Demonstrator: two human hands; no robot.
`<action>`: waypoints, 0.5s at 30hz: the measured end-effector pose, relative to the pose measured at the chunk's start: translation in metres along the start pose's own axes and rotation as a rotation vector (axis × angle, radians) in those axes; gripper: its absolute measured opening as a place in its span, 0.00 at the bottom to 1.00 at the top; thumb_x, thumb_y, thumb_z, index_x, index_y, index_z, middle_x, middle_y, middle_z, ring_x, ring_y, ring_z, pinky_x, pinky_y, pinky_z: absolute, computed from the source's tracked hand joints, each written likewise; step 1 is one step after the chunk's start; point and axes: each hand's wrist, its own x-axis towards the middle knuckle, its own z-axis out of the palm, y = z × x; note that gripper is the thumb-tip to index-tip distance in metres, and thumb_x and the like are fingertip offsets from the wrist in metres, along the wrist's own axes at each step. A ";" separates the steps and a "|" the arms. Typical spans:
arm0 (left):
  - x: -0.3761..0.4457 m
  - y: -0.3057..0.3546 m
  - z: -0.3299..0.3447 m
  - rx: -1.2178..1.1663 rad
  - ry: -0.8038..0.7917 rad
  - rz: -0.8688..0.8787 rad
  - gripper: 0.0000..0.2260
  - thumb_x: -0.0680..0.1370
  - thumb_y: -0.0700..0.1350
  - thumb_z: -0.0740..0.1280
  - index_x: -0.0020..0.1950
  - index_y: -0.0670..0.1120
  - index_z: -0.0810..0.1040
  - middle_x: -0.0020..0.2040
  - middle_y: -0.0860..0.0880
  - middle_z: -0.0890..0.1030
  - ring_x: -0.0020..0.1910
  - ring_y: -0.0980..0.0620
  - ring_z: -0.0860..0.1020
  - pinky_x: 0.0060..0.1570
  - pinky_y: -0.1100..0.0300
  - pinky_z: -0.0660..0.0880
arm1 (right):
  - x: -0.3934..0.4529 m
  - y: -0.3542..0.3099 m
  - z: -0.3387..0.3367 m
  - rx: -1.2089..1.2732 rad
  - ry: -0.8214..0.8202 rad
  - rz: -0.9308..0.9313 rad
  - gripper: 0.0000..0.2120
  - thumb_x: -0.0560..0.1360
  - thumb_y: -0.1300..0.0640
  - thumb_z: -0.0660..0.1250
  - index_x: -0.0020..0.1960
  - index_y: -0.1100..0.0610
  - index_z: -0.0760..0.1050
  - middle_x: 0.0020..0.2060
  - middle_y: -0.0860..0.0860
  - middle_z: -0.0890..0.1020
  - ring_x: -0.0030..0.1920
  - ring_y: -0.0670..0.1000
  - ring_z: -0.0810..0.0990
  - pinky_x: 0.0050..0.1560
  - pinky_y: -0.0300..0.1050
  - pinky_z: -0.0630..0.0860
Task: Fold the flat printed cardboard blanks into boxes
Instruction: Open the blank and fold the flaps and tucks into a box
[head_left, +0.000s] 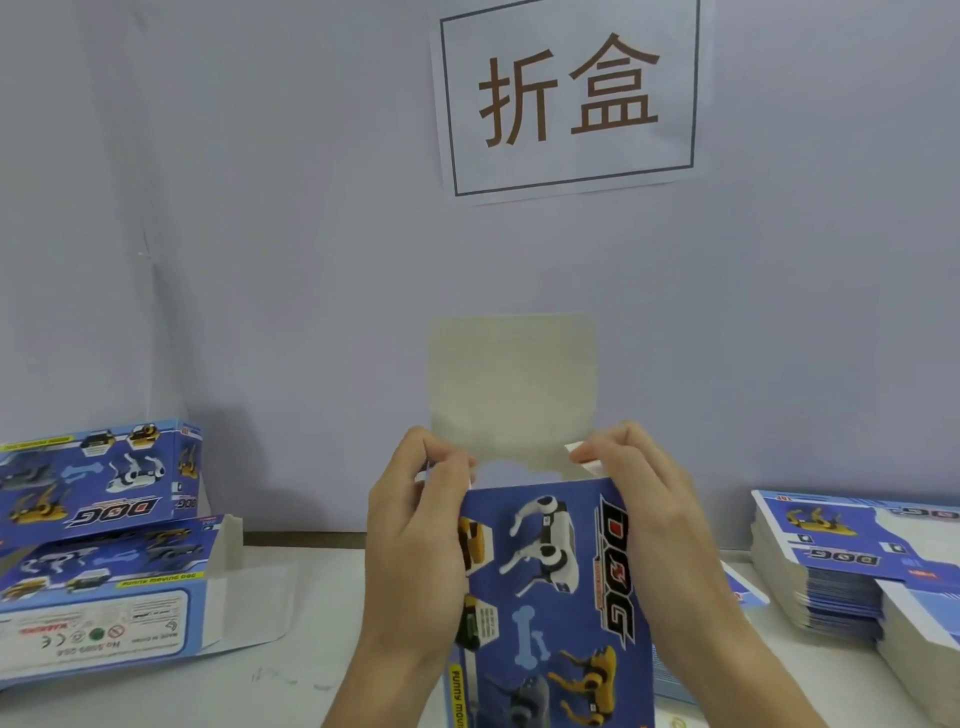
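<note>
Pale lavender backdrop wall with one white paper sign printed in brown characters, over a white table. One tall stack of flat blue printed cardboard blanks sits at the table's right edge, count not readable, so most of the job looks left. Two folded blue printed cardboard boxes lie at left, one behind the other; the nearer one has an end flap open. One blue dog-print box in progress is held upright at centre, body looks squared up, its plain grey top flap standing up unclosed. Left hand and right hand each pinch a top corner with curled fingers, at the side flaps.
</note>
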 end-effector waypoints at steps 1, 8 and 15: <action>0.000 0.000 0.000 0.009 0.009 0.007 0.07 0.74 0.49 0.62 0.37 0.49 0.72 0.34 0.37 0.68 0.34 0.43 0.69 0.33 0.48 0.66 | 0.002 0.000 0.002 0.011 0.014 0.000 0.10 0.70 0.41 0.62 0.41 0.47 0.72 0.28 0.57 0.75 0.27 0.54 0.78 0.28 0.46 0.71; 0.001 -0.008 -0.004 -0.020 -0.028 -0.015 0.26 0.83 0.39 0.58 0.65 0.74 0.67 0.47 0.58 0.82 0.38 0.58 0.81 0.38 0.54 0.81 | -0.001 -0.009 0.001 0.050 -0.044 0.047 0.20 0.78 0.52 0.61 0.64 0.33 0.73 0.38 0.67 0.74 0.30 0.54 0.77 0.27 0.40 0.75; -0.004 -0.007 -0.005 -0.338 0.008 -0.001 0.17 0.75 0.59 0.62 0.47 0.46 0.76 0.52 0.45 0.83 0.46 0.45 0.85 0.36 0.57 0.81 | -0.004 -0.002 0.008 0.121 0.048 -0.122 0.18 0.76 0.39 0.57 0.46 0.51 0.77 0.43 0.64 0.81 0.38 0.64 0.82 0.36 0.58 0.77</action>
